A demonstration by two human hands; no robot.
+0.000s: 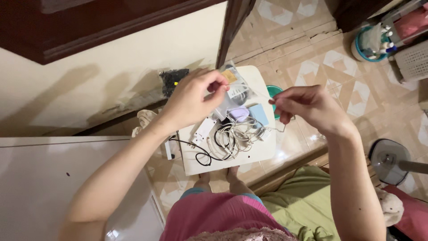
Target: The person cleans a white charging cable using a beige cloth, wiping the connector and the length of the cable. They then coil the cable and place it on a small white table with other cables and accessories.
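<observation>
**Thin white cord held taut above small white table**

The left hand (191, 100) has thumb and forefinger pinched shut on one end of a thin white cord (249, 89). The right hand (307, 107) pinches the other end, remaining fingers curled. The cord spans between both hands, directly above the small white rectangular table (263, 151).

On the table: a tangle of white cables (238, 134) at centre, a black cable (203, 156) toward its near left corner, a pale blue square pad (258, 114) right of the tangle, a lilac rounded case (240, 114) beside the pad. A clear plastic packet (234, 89) with an orange square label lies at the table's far edge, under the left hand. A black bag (171, 79) sits just beyond the table's far left corner.
</observation>
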